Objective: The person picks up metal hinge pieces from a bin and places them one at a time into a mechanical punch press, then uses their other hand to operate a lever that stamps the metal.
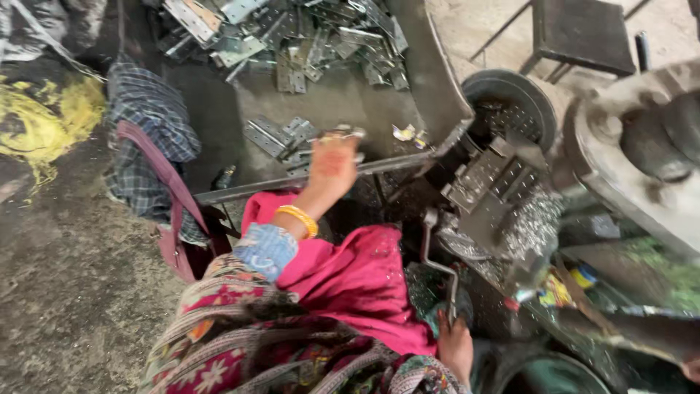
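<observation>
The left hand [334,164] pinches a perforated metal plate [343,133] at its near end, over the metal tray's [437,87] front rim; motion blur hides the exact finger hold. The right hand [456,344] is clenched on the bent crank handle [437,266]. Judged stiff, thin, light and sharp-edged, the plate is best held by its flat faces. More plates [281,135] lie loose in the tray. The press [634,146] stands at right, on a gritty floor [65,277].

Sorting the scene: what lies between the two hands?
Head view: bright pink cloth over the lap lies between the left hand and right hand, which grips a bent metal lever.
</observation>
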